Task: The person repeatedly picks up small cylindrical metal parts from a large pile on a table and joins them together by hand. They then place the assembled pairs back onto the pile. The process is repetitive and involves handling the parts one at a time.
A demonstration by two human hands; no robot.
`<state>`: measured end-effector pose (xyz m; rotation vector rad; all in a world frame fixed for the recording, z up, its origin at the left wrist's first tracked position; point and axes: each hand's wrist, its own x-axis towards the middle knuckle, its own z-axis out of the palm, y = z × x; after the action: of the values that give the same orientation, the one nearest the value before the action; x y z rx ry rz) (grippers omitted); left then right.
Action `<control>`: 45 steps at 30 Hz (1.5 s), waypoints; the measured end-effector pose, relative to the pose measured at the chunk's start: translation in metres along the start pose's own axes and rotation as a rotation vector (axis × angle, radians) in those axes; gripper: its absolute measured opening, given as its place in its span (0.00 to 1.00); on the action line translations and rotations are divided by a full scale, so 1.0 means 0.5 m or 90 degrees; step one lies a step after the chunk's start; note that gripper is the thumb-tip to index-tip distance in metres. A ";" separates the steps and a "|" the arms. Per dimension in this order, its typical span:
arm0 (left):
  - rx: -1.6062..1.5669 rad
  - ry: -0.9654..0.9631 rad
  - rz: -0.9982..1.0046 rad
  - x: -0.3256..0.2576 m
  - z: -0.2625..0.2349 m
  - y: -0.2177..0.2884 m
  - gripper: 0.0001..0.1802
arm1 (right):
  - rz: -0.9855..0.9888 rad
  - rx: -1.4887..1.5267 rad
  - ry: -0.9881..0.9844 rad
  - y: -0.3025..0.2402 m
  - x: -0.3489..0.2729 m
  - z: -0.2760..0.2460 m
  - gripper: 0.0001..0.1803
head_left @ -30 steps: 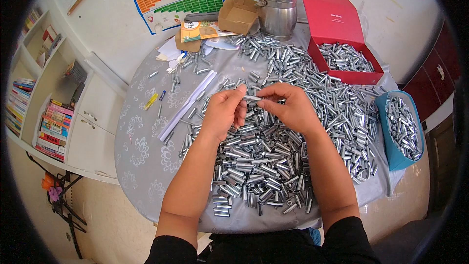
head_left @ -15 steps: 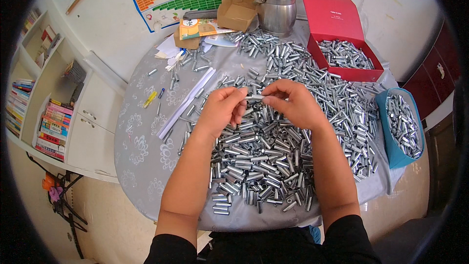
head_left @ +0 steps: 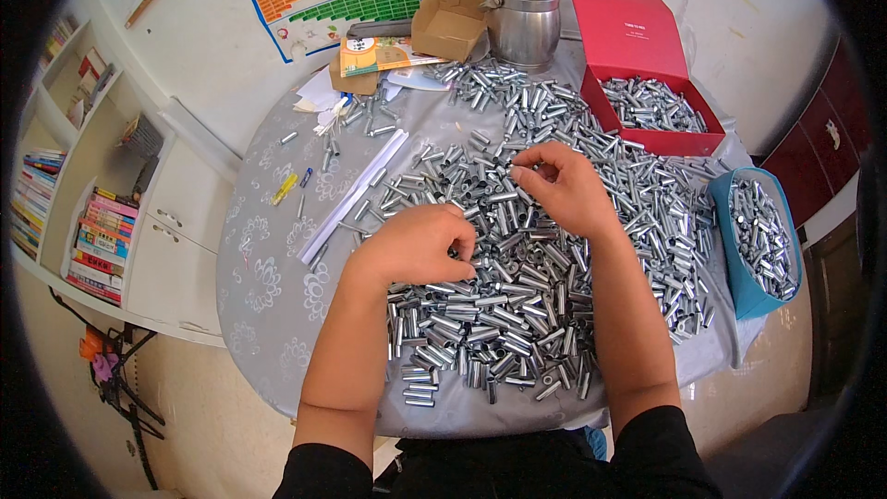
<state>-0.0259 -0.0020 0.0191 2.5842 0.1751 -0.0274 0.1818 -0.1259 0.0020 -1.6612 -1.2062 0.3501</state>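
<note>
A broad pile of silver metal tubes (head_left: 499, 314) covers the middle of the table. My left hand (head_left: 416, 245) hovers low over its near left part, palm down, with thumb and curled fingers apart and no tube visible between them. Farther back and to the right, my right hand (head_left: 568, 192) is bent with thumb and index fingertip close together; what they pinch, if anything, is too small to make out. Just below those fingertips lies a bright metal tube (head_left: 504, 197). To the right of my right forearm are longer, thinner bolt-like metal pieces (head_left: 651, 222).
A red box (head_left: 656, 137) and a teal fabric bin (head_left: 735, 249), both filled with metal pieces, stand at the right. At the back are a steel canister (head_left: 525, 23), a cardboard box (head_left: 448, 23) and books (head_left: 383, 54). A white folded strip (head_left: 356, 194) and yellow tool (head_left: 285, 189) lie left.
The hands have parted from the metal tube they held between them. My left hand has moved nearer and left, opening over the pile; my right has shifted slightly and stays at the back.
</note>
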 end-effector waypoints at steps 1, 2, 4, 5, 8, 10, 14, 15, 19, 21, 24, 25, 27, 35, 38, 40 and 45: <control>0.028 0.010 -0.013 -0.001 0.005 -0.005 0.11 | -0.005 -0.003 0.000 -0.001 0.000 0.001 0.14; 0.056 0.020 -0.027 -0.001 0.007 -0.008 0.12 | -0.011 -0.006 0.000 -0.002 0.000 0.003 0.13; 0.063 0.014 -0.021 -0.002 0.004 -0.010 0.12 | -0.011 -0.008 -0.002 -0.004 -0.001 0.006 0.13; 0.067 0.012 -0.018 -0.002 0.004 -0.010 0.12 | -0.006 -0.008 -0.003 -0.006 -0.002 0.006 0.13; 0.063 0.039 -0.011 0.000 0.002 -0.006 0.11 | 0.010 0.010 -0.006 -0.008 -0.002 0.007 0.12; 0.075 0.077 0.008 0.002 0.005 -0.013 0.10 | 0.012 0.019 -0.006 -0.010 -0.002 0.008 0.12; -0.051 0.161 -0.029 0.007 0.002 -0.014 0.10 | 0.029 0.029 -0.013 -0.013 -0.002 0.007 0.13; -0.099 0.183 -0.045 0.008 0.002 -0.012 0.09 | 0.039 0.036 -0.019 -0.014 -0.002 0.007 0.14; -0.228 0.279 -0.080 0.015 -0.003 0.011 0.07 | 0.056 0.047 -0.148 -0.022 0.001 0.003 0.20; -0.266 0.339 -0.064 0.022 0.003 0.013 0.07 | 0.024 0.071 -0.184 -0.016 -0.001 0.011 0.23; -0.321 0.409 -0.022 0.035 0.021 0.003 0.10 | 0.092 0.123 -0.199 -0.035 -0.009 0.012 0.21; -0.334 0.412 -0.014 0.037 0.021 0.004 0.11 | 0.110 0.147 -0.195 -0.033 -0.008 0.013 0.21; -0.365 0.425 0.004 0.039 0.023 0.001 0.11 | 0.146 0.195 -0.188 -0.026 -0.005 0.017 0.20; -0.603 0.433 -0.039 0.043 0.019 -0.004 0.11 | 0.067 0.332 -0.169 -0.037 -0.007 0.014 0.11; -0.651 0.451 -0.032 0.042 0.019 -0.014 0.10 | 0.044 0.365 -0.122 -0.046 -0.009 0.023 0.10; -0.636 0.451 -0.029 0.042 0.019 -0.014 0.11 | 0.062 0.351 -0.138 -0.047 -0.007 0.019 0.09; -0.635 0.452 -0.031 0.044 0.021 -0.010 0.11 | 0.057 0.315 -0.147 -0.027 -0.002 0.024 0.10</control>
<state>-0.0044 -0.0005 0.0061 1.4984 0.3879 0.7628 0.1656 -0.1203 0.0078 -1.2669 -1.0997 0.8441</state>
